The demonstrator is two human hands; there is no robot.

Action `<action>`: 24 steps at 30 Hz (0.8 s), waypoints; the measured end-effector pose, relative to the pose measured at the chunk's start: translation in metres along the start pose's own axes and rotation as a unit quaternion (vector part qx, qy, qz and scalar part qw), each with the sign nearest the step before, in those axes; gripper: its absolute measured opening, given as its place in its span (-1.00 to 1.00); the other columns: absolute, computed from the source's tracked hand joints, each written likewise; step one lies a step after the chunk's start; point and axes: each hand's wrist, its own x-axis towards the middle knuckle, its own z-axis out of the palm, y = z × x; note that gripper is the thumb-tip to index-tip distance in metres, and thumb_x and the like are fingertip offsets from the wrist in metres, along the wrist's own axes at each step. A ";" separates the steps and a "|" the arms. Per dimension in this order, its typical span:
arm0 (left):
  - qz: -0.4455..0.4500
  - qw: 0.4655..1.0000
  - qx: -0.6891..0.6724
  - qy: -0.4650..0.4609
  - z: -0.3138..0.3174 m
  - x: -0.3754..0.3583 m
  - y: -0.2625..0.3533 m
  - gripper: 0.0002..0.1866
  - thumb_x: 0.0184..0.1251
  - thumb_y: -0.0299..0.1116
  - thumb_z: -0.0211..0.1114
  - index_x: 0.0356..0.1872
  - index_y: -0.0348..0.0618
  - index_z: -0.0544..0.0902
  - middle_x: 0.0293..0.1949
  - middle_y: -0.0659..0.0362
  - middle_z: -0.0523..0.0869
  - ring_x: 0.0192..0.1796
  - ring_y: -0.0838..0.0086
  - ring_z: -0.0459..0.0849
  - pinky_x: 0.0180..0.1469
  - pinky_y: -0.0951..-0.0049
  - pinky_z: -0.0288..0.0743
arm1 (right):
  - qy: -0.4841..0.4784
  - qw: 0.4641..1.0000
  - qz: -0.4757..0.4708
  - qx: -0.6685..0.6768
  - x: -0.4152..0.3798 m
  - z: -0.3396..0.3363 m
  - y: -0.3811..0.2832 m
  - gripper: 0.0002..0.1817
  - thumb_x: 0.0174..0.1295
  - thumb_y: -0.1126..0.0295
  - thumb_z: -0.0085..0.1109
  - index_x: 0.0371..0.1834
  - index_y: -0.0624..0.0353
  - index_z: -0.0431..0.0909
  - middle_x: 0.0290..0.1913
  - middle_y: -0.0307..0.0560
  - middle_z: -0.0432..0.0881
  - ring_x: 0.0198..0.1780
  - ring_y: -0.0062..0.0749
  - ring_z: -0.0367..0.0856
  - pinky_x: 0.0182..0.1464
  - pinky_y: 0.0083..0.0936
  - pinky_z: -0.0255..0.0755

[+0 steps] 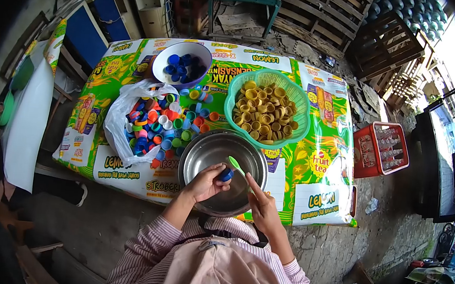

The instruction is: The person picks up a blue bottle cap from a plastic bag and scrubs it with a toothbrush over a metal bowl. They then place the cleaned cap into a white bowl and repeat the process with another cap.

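the left hand (205, 182) closes around a blue cap (226, 175), held over the near part of the steel bowl (204, 156). the right hand (261, 206) pinches a thin green tool (236, 166) whose tip meets the cap, so both hands are full and neither is open. the steel bowl looks bare inside apart from what is held above it.

taking the steel bowl as the landmark: just beyond it and to its left lies the heap of mixed caps (166, 122), blue, red, green, orange and white, spilling from a white plastic bag (120, 118) onto the printed sheet (323, 167) that covers the ground. beyond the bowl to its right sits the green basket (292, 93), well filled with yellow caps (264, 111). further beyond, past the heap, stands the white bowl (166, 54) holding only a few blue caps (181, 67).

judging from how things lie, the yellow sort seems largely done, the blue sort is barely begun, and the mixed heap is still large, so most of the work appears to remain. whether the tool is prising something out of the cap cannot be told at this size.
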 end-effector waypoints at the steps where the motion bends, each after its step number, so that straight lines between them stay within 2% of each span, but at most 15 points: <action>1: 0.001 1.000 -0.011 0.001 0.000 -0.001 0.001 -0.82 0.46 -0.31 -0.06 -0.29 -0.11 0.47 -0.54 0.30 0.35 -0.52 0.65 0.26 -0.34 0.54 0.28 | 0.001 1.000 0.007 0.021 -0.005 -0.003 0.004 -0.40 0.22 0.62 -0.09 0.36 -0.01 0.20 -0.59 0.07 0.39 -0.62 -0.37 0.28 -0.44 -0.59 0.23; 3: 0.001 1.000 -0.015 0.007 -0.002 0.000 0.001 -0.82 0.46 -0.31 -0.06 -0.27 -0.11 0.48 -0.54 0.30 0.36 -0.52 0.66 0.27 -0.33 0.53 0.30 | -0.007 0.999 0.004 0.031 -0.011 -0.004 0.007 -0.40 0.22 0.62 -0.10 0.37 0.00 0.19 -0.62 0.01 0.30 -0.61 -0.49 0.19 -0.45 -0.62 0.20; 6: -0.002 0.999 0.007 0.040 0.006 0.001 -0.003 -0.82 0.46 -0.31 -0.06 -0.23 -0.11 0.49 -0.52 0.30 0.40 -0.52 0.67 0.29 -0.31 0.52 0.33 | 0.001 0.999 0.011 0.041 -0.005 0.004 0.000 -0.41 0.23 0.61 -0.10 0.37 0.01 0.18 -0.64 -0.05 0.24 -0.60 -0.50 0.12 -0.45 -0.63 0.18; 7: 0.000 0.997 0.036 0.068 0.009 0.001 -0.004 -0.83 0.46 -0.31 -0.06 -0.20 -0.10 0.49 -0.50 0.31 0.42 -0.52 0.68 0.30 -0.29 0.52 0.36 | -0.042 0.997 0.063 0.025 -0.001 0.000 -0.006 -0.40 0.25 0.59 -0.09 0.39 -0.01 0.14 -0.46 0.15 0.49 -0.57 -0.28 0.33 -0.39 -0.57 0.28; 11: 0.028 0.997 0.027 0.070 0.007 0.000 -0.002 -0.82 0.47 -0.31 -0.07 -0.17 -0.11 0.49 -0.45 0.29 0.46 -0.51 0.67 0.33 -0.26 0.50 0.39 | -0.044 0.996 0.070 0.018 -0.001 -0.002 0.001 -0.40 0.25 0.60 -0.10 0.39 0.01 0.14 -0.48 0.14 0.49 -0.55 -0.38 0.33 -0.38 -0.58 0.28; 13: 0.049 0.997 0.031 0.056 0.007 -0.003 0.002 -0.82 0.47 -0.31 -0.08 -0.15 -0.11 0.47 -0.39 0.27 0.49 -0.47 0.66 0.36 -0.24 0.49 0.41 | 0.008 0.996 0.043 0.077 -0.008 -0.002 0.008 -0.39 0.23 0.64 -0.17 0.39 0.04 0.13 -0.66 -0.19 0.20 -0.56 -0.57 0.10 -0.44 -0.66 0.15; 16: 0.062 0.996 0.031 0.051 0.007 0.000 -0.005 -0.82 0.47 -0.30 -0.09 -0.13 -0.12 0.45 -0.35 0.24 0.49 -0.41 0.62 0.40 -0.23 0.49 0.42 | 0.014 0.996 0.032 0.084 -0.006 0.009 0.006 -0.39 0.24 0.63 -0.17 0.40 0.03 0.14 -0.61 -0.22 0.23 -0.53 -0.61 0.12 -0.42 -0.68 0.15; 17: 0.061 0.996 0.030 0.051 0.007 0.000 -0.006 -0.82 0.47 -0.30 -0.09 -0.13 -0.12 0.45 -0.35 0.24 0.49 -0.41 0.62 0.40 -0.23 0.49 0.42 | -0.006 0.994 0.066 0.088 -0.004 0.006 0.001 -0.39 0.24 0.62 -0.15 0.39 0.04 0.14 -0.57 -0.19 0.24 -0.50 -0.62 0.15 -0.41 -0.70 0.15; 19: 0.072 0.992 0.086 0.052 0.006 0.000 -0.005 -0.82 0.47 -0.29 -0.09 -0.13 -0.12 0.44 -0.33 0.23 0.49 -0.36 0.59 0.44 -0.22 0.48 0.42 | -0.013 0.994 0.076 0.074 0.001 0.002 -0.005 -0.39 0.24 0.62 -0.13 0.39 0.04 0.14 -0.56 -0.16 0.25 -0.49 -0.62 0.16 -0.40 -0.69 0.16; 21: 0.078 0.993 0.078 0.043 0.001 0.000 -0.006 -0.82 0.47 -0.30 -0.08 -0.11 -0.12 0.44 -0.30 0.22 0.51 -0.34 0.57 0.47 -0.19 0.47 0.45 | -0.022 0.994 0.085 0.059 0.000 -0.001 -0.004 -0.40 0.24 0.62 -0.11 0.39 0.05 0.14 -0.55 -0.13 0.27 -0.48 -0.62 0.17 -0.40 -0.68 0.16; 24: 0.083 0.996 0.044 0.012 -0.004 -0.003 -0.004 -0.82 0.45 -0.33 -0.05 -0.07 -0.12 0.44 -0.22 0.20 0.54 -0.24 0.52 0.53 -0.10 0.43 0.49 | 0.016 0.996 0.084 0.010 -0.009 0.001 0.002 -0.40 0.23 0.62 -0.09 0.38 0.05 0.16 -0.55 -0.03 0.35 -0.51 -0.55 0.23 -0.41 -0.63 0.19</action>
